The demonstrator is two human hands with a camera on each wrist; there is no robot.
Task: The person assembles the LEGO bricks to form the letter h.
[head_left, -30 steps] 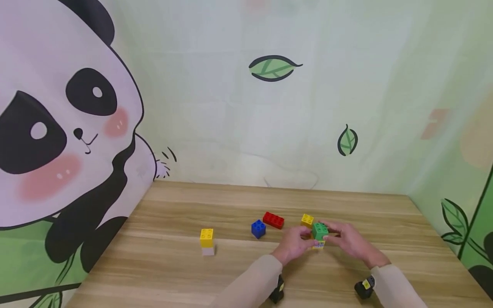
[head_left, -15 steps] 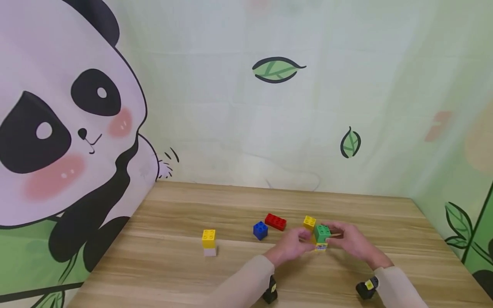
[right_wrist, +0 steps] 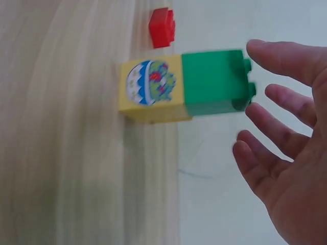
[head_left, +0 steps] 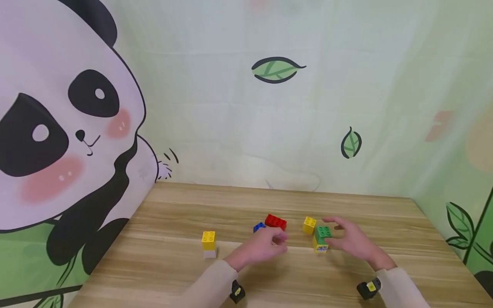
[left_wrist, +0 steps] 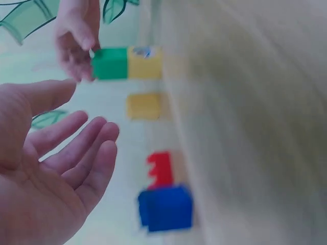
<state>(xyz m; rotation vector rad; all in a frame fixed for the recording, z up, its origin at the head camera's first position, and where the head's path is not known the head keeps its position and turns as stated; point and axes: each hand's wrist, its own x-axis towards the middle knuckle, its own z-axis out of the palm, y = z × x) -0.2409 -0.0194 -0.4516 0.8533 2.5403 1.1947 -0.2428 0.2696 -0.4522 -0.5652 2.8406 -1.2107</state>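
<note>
A green block [head_left: 324,231] sits on top of a yellow block with a printed picture [right_wrist: 150,84], the two forming a short upright stack. Close by its right side is my right hand [head_left: 354,241], fingers parted and not gripping; in the right wrist view they are around the green block's studded top. My left hand [head_left: 259,248] hovers over the table, holding nothing, with loosely bent fingers. In the head view it partly covers a blue block [head_left: 259,226]. A red block [head_left: 275,221] lies just behind the blue one.
Behind the stack stands a small yellow block [head_left: 309,224]. Further left, another yellow block [head_left: 209,240] rests on a whitish one [head_left: 209,253]. The wooden table [head_left: 173,205] ends at a printed cloth backdrop [head_left: 215,128].
My left hand has let go of the stack and moved left toward the blue block. My right hand has loosened and drawn slightly away from the green block. The stack stays standing.
</note>
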